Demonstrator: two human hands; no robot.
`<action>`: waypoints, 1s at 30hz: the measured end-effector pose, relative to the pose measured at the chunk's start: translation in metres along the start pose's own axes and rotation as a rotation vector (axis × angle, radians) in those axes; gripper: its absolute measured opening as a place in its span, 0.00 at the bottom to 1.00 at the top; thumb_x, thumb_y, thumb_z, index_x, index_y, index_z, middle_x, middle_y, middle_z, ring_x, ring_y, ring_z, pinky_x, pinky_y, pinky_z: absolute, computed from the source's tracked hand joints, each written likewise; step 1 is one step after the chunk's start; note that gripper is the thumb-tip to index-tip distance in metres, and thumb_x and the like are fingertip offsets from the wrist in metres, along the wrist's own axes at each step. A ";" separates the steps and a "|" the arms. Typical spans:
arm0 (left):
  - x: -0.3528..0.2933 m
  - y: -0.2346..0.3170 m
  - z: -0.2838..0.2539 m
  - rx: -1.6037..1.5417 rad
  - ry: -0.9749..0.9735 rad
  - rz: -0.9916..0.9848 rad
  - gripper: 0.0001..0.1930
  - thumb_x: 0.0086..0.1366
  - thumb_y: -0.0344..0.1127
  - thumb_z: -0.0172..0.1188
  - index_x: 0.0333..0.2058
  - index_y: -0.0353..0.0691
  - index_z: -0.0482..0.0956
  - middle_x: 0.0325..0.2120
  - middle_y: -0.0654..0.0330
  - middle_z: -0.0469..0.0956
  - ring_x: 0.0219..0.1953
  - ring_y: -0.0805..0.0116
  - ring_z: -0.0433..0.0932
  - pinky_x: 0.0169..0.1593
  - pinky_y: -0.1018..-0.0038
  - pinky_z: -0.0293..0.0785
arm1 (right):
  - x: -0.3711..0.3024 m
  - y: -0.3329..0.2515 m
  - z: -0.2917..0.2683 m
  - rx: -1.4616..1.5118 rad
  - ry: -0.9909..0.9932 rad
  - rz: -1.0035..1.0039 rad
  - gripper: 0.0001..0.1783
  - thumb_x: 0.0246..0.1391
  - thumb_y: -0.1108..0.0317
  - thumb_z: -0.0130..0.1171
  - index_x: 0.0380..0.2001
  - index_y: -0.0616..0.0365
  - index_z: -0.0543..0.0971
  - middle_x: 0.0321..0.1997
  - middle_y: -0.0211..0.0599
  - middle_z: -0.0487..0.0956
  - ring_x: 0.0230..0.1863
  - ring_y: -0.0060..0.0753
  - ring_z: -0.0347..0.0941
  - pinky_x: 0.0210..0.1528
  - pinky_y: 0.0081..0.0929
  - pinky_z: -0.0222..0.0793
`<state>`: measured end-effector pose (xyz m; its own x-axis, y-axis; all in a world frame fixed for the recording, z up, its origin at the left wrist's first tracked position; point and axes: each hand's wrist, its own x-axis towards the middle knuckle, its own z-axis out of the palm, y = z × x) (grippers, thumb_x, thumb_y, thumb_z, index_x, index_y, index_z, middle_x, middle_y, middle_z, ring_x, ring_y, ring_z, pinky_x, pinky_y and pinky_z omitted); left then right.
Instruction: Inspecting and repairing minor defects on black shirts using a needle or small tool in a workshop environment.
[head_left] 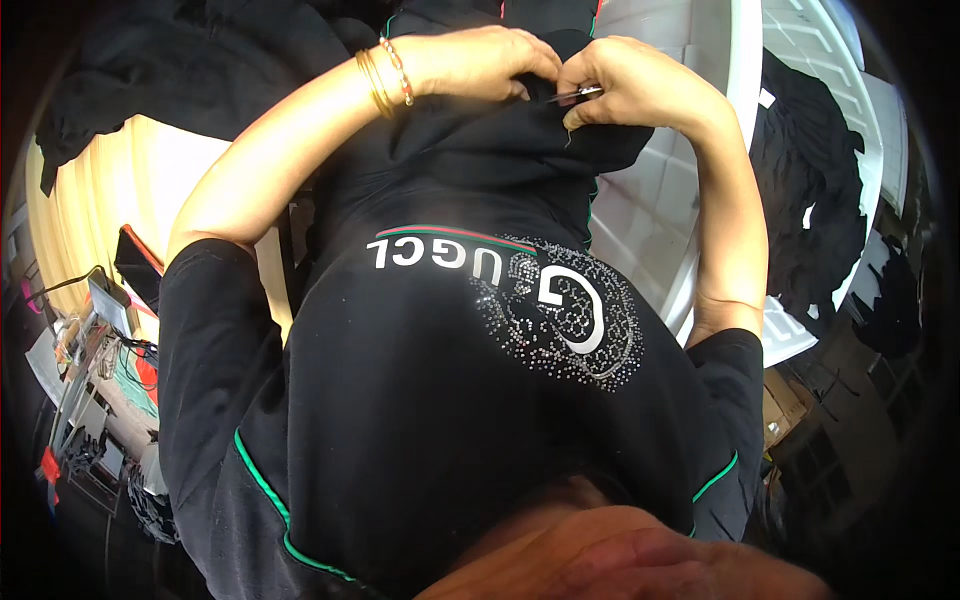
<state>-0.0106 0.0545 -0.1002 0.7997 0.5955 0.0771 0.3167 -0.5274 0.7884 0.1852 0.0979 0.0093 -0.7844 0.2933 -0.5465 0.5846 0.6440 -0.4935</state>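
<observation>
My left hand (485,65), with gold bangles and a beaded bracelet at its wrist, is closed with its fingertips pinching black cloth (480,135) over my lap. Close beside it, my right hand (645,85) is closed round small thread snips (578,95). The slim metal blades point left, toward the cloth and the left fingertips. A short loose thread (569,138) hangs below the right thumb. Dark folds and fingers hide the exact spot where cloth and blades meet.
A heap of black cloth (190,70) lies at the far left over a pale wooden surface (110,190). To the right stands a large white plastic tub (740,130), with more black cloth (805,190) beyond its rim. A cardboard box (785,405) sits lower right; mixed clutter fills the left.
</observation>
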 end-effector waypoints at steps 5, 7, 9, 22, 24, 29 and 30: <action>-0.002 0.009 -0.008 -0.115 0.101 -0.003 0.13 0.67 0.38 0.58 0.47 0.38 0.79 0.46 0.55 0.79 0.51 0.60 0.77 0.53 0.67 0.73 | -0.019 0.012 -0.014 0.339 0.307 -0.276 0.10 0.45 0.74 0.68 0.34 0.63 0.83 0.28 0.31 0.75 0.29 0.25 0.72 0.32 0.23 0.67; -0.002 0.020 -0.015 -0.220 0.180 -0.011 0.13 0.70 0.39 0.56 0.46 0.37 0.78 0.43 0.55 0.79 0.47 0.63 0.77 0.51 0.69 0.73 | -0.025 0.013 -0.021 0.356 0.340 -0.217 0.10 0.44 0.79 0.67 0.34 0.64 0.83 0.30 0.29 0.74 0.31 0.22 0.70 0.32 0.21 0.65; 0.001 0.030 -0.021 -0.571 0.071 -0.197 0.16 0.72 0.35 0.54 0.54 0.36 0.74 0.49 0.62 0.77 0.51 0.75 0.73 0.57 0.75 0.69 | -0.029 0.010 -0.027 0.284 0.487 -0.341 0.13 0.41 0.84 0.66 0.34 0.64 0.83 0.30 0.30 0.75 0.32 0.21 0.70 0.32 0.20 0.64; 0.010 0.020 -0.006 -0.886 0.205 -0.486 0.24 0.66 0.38 0.61 0.59 0.36 0.72 0.39 0.67 0.80 0.43 0.81 0.75 0.55 0.82 0.66 | -0.045 0.010 -0.040 0.351 0.629 -0.489 0.18 0.38 0.90 0.67 0.35 0.61 0.84 0.33 0.34 0.80 0.35 0.25 0.77 0.34 0.20 0.72; 0.012 0.023 -0.014 -0.883 0.263 -0.493 0.20 0.66 0.39 0.62 0.54 0.37 0.76 0.38 0.68 0.80 0.42 0.82 0.75 0.54 0.83 0.67 | -0.050 0.011 -0.043 0.359 0.626 -0.464 0.17 0.39 0.89 0.67 0.35 0.62 0.83 0.33 0.34 0.79 0.35 0.25 0.77 0.35 0.20 0.72; -0.004 0.036 -0.059 -1.101 0.681 -0.417 0.12 0.68 0.41 0.62 0.45 0.43 0.83 0.32 0.78 0.80 0.24 0.93 0.69 0.28 0.92 0.65 | -0.063 0.029 -0.046 0.426 0.753 -0.361 0.14 0.41 0.88 0.64 0.34 0.65 0.82 0.34 0.33 0.78 0.36 0.23 0.76 0.38 0.19 0.70; -0.011 0.034 -0.071 -1.179 0.663 -0.426 0.11 0.68 0.41 0.61 0.44 0.43 0.82 0.31 0.80 0.79 0.18 0.95 0.64 0.20 0.94 0.56 | -0.065 0.034 -0.045 0.431 0.769 -0.280 0.12 0.44 0.87 0.63 0.34 0.65 0.82 0.35 0.31 0.78 0.35 0.20 0.74 0.37 0.18 0.67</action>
<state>-0.0448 0.0738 -0.0309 0.2642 0.9215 -0.2847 -0.3993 0.3732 0.8374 0.2466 0.1328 0.0580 -0.7404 0.6543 0.1540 0.2586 0.4887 -0.8333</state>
